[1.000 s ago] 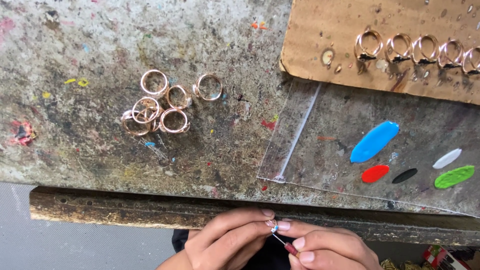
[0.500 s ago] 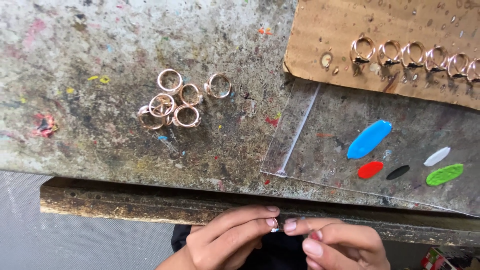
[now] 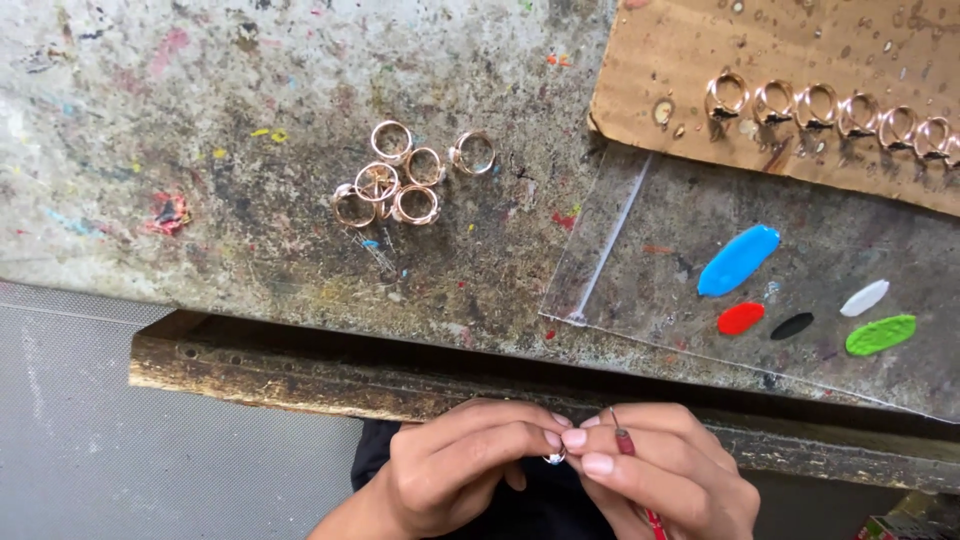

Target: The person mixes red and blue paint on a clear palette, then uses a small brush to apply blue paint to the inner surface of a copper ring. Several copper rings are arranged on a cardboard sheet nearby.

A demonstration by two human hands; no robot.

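At the near edge of the view, just below the front lip of the surface (image 3: 300, 150), a small silvery ring (image 3: 556, 458) is pinched between the fingertips of the left hand (image 3: 455, 470), which is closed on it. Only a sliver of the ring is seen, so its facing cannot be told. The right hand (image 3: 660, 470) is closed around a thin brush with a red handle (image 3: 626, 443); its long axis runs steeply, the metal tip pointing up and slightly left toward the surface edge, the handle passing down through the fingers toward the bottom of the frame. The fingertips of the two hands touch above the ring.

Compared with one second ago, the brush is seen more upright; then it lay slanted with its tip toward the left hand's fingertips. The hands are seen further right in the frame, and the view has shifted so that more of the surface's left part shows.

Further off, on the paint-flecked surface, a cluster of copper-coloured rings (image 3: 400, 185) lies close together. To the right, a clear plastic sheet (image 3: 640, 290) carries blobs of blue paint (image 3: 738, 260), red paint (image 3: 740, 319), black paint (image 3: 792, 326), white paint (image 3: 864, 298) and green paint (image 3: 880, 335). Farthest away, a piece of cardboard (image 3: 680, 60) holds a row of upright rings (image 3: 830, 110).
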